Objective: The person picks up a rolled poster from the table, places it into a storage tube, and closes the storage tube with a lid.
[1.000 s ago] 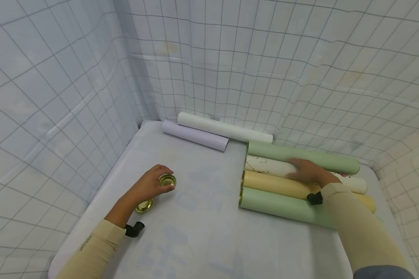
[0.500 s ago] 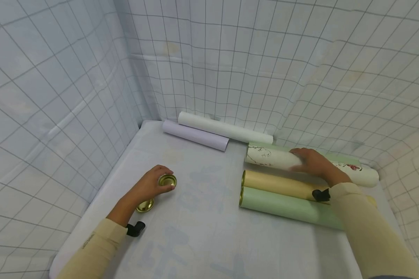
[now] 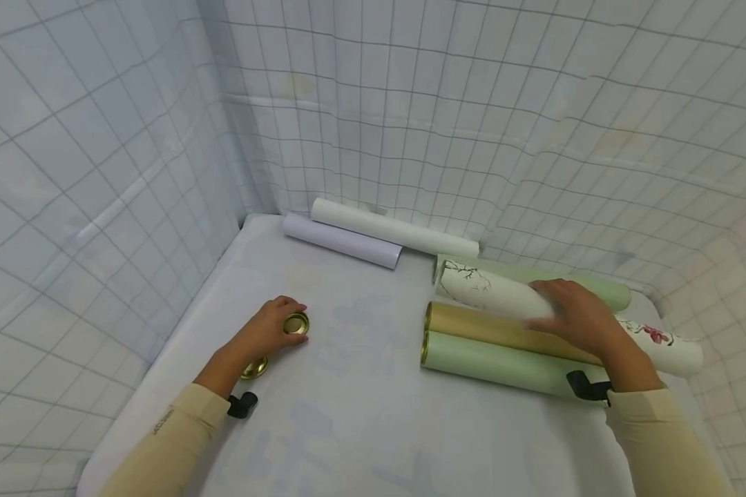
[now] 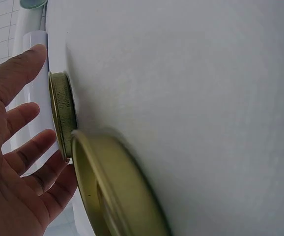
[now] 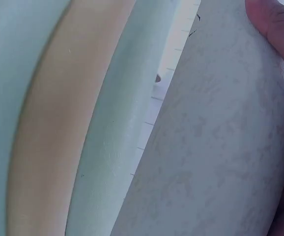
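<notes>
My left hand [image 3: 272, 330] stays at the table's left, relaxed fingers and thumb spread about a round gold metal lid [image 3: 295, 324]. In the left wrist view that lid [image 4: 62, 115] lies on the table right at the fingertips. A second gold lid [image 3: 255, 367] is beneath the wrist. My right hand [image 3: 575, 314] grips a white tube [image 3: 494, 290] printed with dark branches and pink blossoms, tilted over the other tubes. Its thumb [image 5: 274, 22] lies along the white tube in the right wrist view. The far fingers are partly hidden behind it.
Below the held tube lie a gold-tan tube [image 3: 472, 326] and a pale green tube [image 3: 491, 362], both with gold rims. Another green tube [image 3: 609, 290] lies behind. Lilac [image 3: 342, 241] and white rolls [image 3: 391, 228] lie along the back grid-patterned cloth wall [image 3: 398, 103].
My right hand has raised the blossom-printed tube from between the green and tan tubes and shifted it rightward, its right end swinging toward me. The left hand has stayed about the lid.
</notes>
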A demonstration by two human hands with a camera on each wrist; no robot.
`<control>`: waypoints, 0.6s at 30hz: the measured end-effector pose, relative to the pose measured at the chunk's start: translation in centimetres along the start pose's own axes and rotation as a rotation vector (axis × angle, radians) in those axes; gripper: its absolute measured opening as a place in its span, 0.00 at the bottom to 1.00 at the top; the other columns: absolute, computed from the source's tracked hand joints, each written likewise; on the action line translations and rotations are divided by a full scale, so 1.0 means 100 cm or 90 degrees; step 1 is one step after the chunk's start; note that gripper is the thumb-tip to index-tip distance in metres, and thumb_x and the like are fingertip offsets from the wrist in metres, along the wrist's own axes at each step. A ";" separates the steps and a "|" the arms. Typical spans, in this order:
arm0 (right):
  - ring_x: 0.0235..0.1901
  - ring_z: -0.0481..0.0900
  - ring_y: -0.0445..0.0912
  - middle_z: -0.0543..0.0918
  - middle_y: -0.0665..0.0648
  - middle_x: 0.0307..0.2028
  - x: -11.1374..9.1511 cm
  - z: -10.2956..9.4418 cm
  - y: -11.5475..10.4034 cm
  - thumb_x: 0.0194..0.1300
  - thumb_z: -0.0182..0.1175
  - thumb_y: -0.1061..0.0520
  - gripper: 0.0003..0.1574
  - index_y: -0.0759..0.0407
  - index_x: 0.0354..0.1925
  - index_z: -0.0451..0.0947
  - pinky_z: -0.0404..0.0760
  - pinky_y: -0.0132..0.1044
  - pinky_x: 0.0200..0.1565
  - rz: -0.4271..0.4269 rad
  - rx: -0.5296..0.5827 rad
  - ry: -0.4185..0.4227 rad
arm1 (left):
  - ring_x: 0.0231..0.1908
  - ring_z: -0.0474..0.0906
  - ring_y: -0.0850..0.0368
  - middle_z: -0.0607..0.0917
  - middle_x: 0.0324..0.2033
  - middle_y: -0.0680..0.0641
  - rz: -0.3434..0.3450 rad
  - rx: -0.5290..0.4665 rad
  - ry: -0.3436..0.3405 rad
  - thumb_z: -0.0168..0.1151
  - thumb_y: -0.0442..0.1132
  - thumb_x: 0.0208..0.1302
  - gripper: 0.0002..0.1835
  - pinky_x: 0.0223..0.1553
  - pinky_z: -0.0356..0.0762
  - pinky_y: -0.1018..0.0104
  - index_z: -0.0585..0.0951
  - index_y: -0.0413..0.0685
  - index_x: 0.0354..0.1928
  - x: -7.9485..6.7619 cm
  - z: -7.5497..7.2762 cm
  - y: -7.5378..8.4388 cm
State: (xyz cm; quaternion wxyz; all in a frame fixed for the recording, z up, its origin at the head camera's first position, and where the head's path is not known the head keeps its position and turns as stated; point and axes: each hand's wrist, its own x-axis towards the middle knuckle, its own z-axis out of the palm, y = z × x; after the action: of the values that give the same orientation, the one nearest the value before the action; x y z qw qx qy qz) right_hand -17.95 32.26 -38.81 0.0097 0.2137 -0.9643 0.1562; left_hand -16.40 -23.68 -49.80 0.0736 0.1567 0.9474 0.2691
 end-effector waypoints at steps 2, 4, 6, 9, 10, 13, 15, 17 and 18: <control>0.56 0.74 0.64 0.80 0.66 0.55 -0.011 0.003 -0.005 0.51 0.76 0.38 0.47 0.61 0.61 0.75 0.73 0.61 0.51 -0.008 0.003 0.029 | 0.58 0.70 0.37 0.73 0.58 0.38 -0.005 0.011 -0.006 0.75 0.47 0.58 0.35 0.58 0.71 0.42 0.75 0.38 0.63 0.001 0.002 -0.001; 0.55 0.75 0.63 0.81 0.65 0.54 -0.021 0.006 -0.009 0.49 0.78 0.41 0.46 0.62 0.61 0.76 0.73 0.61 0.50 -0.016 0.007 0.054 | 0.58 0.70 0.37 0.73 0.58 0.37 -0.005 0.020 -0.008 0.75 0.47 0.58 0.35 0.58 0.71 0.42 0.75 0.38 0.63 0.001 0.004 -0.002; 0.54 0.75 0.63 0.81 0.65 0.53 -0.030 0.009 -0.014 0.48 0.79 0.42 0.46 0.61 0.60 0.76 0.74 0.61 0.49 -0.023 0.010 0.073 | 0.58 0.70 0.37 0.73 0.58 0.37 -0.004 0.029 -0.008 0.75 0.46 0.58 0.35 0.58 0.71 0.42 0.75 0.37 0.63 0.001 0.005 -0.002; 0.54 0.75 0.61 0.80 0.64 0.52 -0.042 0.013 -0.020 0.46 0.80 0.42 0.46 0.59 0.59 0.77 0.74 0.60 0.49 -0.023 0.013 0.095 | 0.58 0.70 0.36 0.73 0.58 0.37 -0.005 0.040 -0.006 0.75 0.45 0.58 0.34 0.57 0.71 0.42 0.75 0.37 0.63 0.001 0.005 0.000; 0.53 0.75 0.61 0.80 0.63 0.52 -0.046 0.015 -0.022 0.45 0.80 0.42 0.46 0.59 0.58 0.77 0.74 0.60 0.48 -0.023 0.015 0.103 | 0.58 0.69 0.36 0.73 0.58 0.36 -0.005 0.044 -0.005 0.75 0.44 0.58 0.34 0.57 0.72 0.42 0.75 0.36 0.63 0.000 0.005 0.001; 0.53 0.76 0.60 0.80 0.62 0.52 -0.056 0.019 -0.028 0.43 0.82 0.44 0.45 0.58 0.57 0.78 0.75 0.59 0.48 -0.024 0.021 0.120 | 0.58 0.70 0.36 0.73 0.58 0.36 -0.012 0.051 -0.003 0.75 0.44 0.58 0.34 0.57 0.72 0.42 0.75 0.37 0.63 -0.001 0.005 0.003; 0.53 0.76 0.59 0.80 0.62 0.52 -0.062 0.023 -0.032 0.42 0.82 0.45 0.45 0.58 0.57 0.78 0.75 0.58 0.48 -0.025 0.026 0.127 | 0.58 0.70 0.36 0.74 0.58 0.36 -0.016 0.054 -0.004 0.75 0.44 0.58 0.34 0.56 0.72 0.42 0.75 0.37 0.64 0.000 0.005 0.004; 0.53 0.76 0.59 0.80 0.61 0.52 -0.067 0.027 -0.034 0.41 0.82 0.46 0.46 0.57 0.57 0.78 0.75 0.58 0.47 -0.027 0.028 0.133 | 0.58 0.70 0.37 0.74 0.57 0.37 -0.021 0.055 -0.003 0.74 0.45 0.59 0.34 0.56 0.73 0.42 0.75 0.38 0.64 0.000 0.005 0.005; 0.53 0.76 0.59 0.80 0.61 0.52 -0.069 0.029 -0.035 0.41 0.82 0.46 0.46 0.57 0.58 0.78 0.75 0.57 0.47 -0.028 0.028 0.134 | 0.58 0.70 0.37 0.74 0.57 0.37 -0.020 0.053 -0.003 0.74 0.45 0.59 0.34 0.56 0.73 0.42 0.75 0.39 0.64 -0.001 0.005 0.006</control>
State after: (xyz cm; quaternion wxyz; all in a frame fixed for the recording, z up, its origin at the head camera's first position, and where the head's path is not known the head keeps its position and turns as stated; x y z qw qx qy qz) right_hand -10.14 31.22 -41.11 0.1099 0.2172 -0.9493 0.1988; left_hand -16.09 -22.98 -49.88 0.0732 0.1453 0.9600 0.2281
